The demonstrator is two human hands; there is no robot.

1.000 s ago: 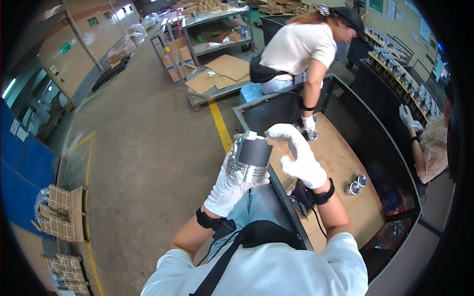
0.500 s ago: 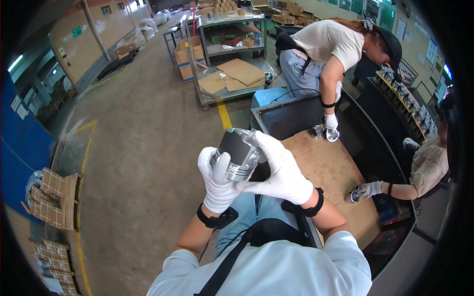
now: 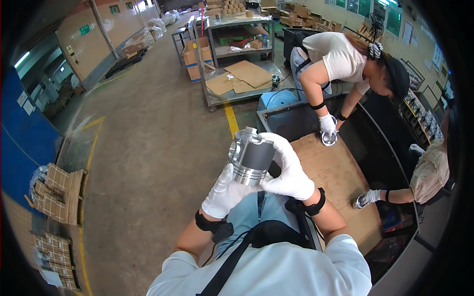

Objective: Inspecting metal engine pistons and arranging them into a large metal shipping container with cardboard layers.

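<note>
Between my two white-gloved hands is an engine piston (image 3: 257, 157), bright metal with a dark grey patch on its side and ring grooves around its lower end. My right hand (image 3: 292, 172) is closed around its right side, the fingers reaching over the upper edge. From below left, my left hand (image 3: 226, 195) grips the grooved end, its thumb up along the side; some of its fingers are hidden behind the piston. The piston is held above my lap, slightly tilted.
To my right is a dark-walled bench with a cardboard-covered top (image 3: 326, 165). Across it, one co-worker's gloved hands hold a piston (image 3: 329, 138); another's glove rests on a piston (image 3: 359, 201). Ahead stand a blue stool (image 3: 277, 100) and a metal cart (image 3: 242, 98). Boxes (image 3: 57, 195) are stacked far left.
The piston has been turned between my hands, so its dark patch now faces right. My left hand has shifted lower on it. The far co-worker's hands have come together at a piston.
</note>
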